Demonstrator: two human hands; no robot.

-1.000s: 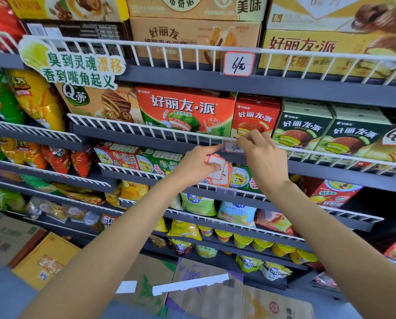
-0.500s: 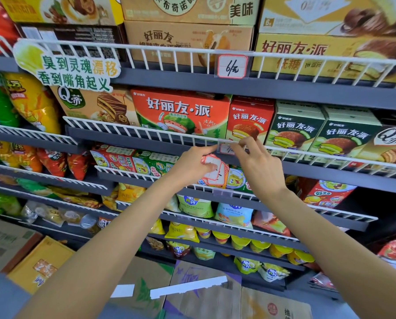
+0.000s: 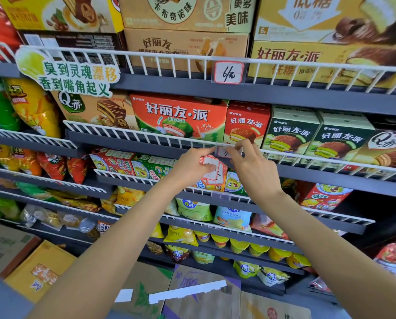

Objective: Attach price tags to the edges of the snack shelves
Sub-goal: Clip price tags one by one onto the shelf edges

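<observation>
My left hand (image 3: 190, 166) grips a small stack of red-bordered white price tags (image 3: 213, 170) just below the white wire rail (image 3: 146, 138) of the second shelf. My right hand (image 3: 253, 171) pinches a clear tag holder with a price tag (image 3: 224, 151) on that rail, in front of the pie boxes. My fingers hide most of this tag. A mounted tag (image 3: 228, 72) reading 6 hangs on the top shelf rail.
Snack boxes and chip bags fill grey shelves with white wire rails. An empty clear holder (image 3: 221, 196) sits on the third rail. Cardboard cartons (image 3: 38, 272) and white backing strips (image 3: 187, 293) lie on the floor below.
Both hands stay at the second shelf rail. My right hand's fingers shifted slightly on the tag holder. The view moved closer and a little upward.
</observation>
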